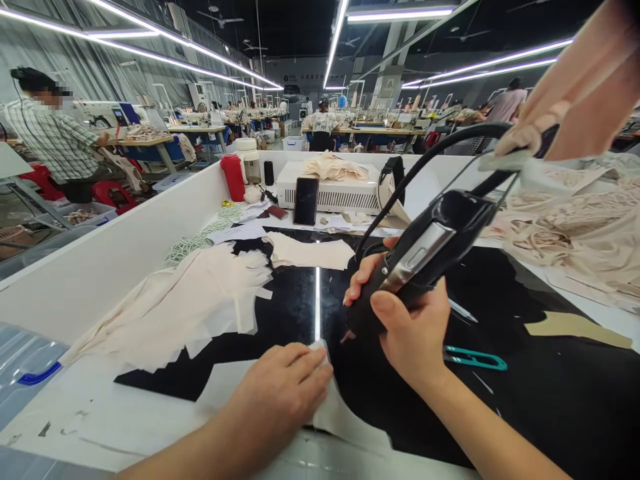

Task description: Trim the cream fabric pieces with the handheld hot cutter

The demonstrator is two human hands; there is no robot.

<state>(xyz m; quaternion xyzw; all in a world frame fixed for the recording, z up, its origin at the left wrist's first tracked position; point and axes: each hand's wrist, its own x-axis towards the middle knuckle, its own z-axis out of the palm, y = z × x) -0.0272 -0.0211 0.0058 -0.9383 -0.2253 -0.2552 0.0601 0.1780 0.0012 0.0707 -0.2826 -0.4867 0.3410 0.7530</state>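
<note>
While right fingers (393, 310) grasp black tool (420, 247) | left fingers (306, 365) cover edge of cloth (345, 420), grip unclear | narrow gap between

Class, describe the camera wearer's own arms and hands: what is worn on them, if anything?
Each grip is an ungloved human hand, the left hand and the right hand. The left forearm and right forearm are bare where visible: no sleeve, watch or bracelet. The right fingers are partly hidden, so rings there cannot be ruled out.
</note>
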